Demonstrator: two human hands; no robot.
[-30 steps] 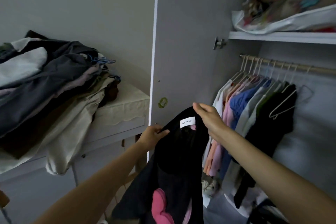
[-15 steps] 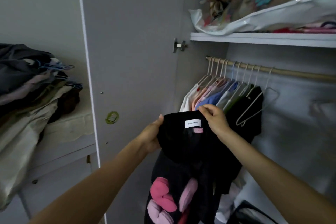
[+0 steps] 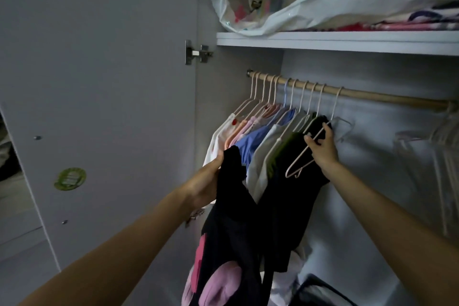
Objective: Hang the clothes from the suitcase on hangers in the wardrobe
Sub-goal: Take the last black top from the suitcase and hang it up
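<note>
Gripping a bare pale hanger (image 3: 301, 156), the right hand (image 3: 323, 148) has its fingers curled round the wire arm, high up near the hook. That hook hangs on the wooden rail (image 3: 360, 95), last in the row of hangers. Just left of this grip hang the clothes already on the rail (image 3: 260, 141): white, pink, blue, grey and black pieces packed close together, the black one touching the held hanger.

Lower and to the left, the left hand (image 3: 207, 181) grips the bunched top of a black shirt (image 3: 236, 226), fingers closed in the cloth. From that grip the shirt hangs straight down, showing a pink print near its bottom. Above both grips a white shelf (image 3: 323, 41) carries bagged bedding (image 3: 335, 7). Left of the left hand stands the open wardrobe door (image 3: 111, 82).
</note>
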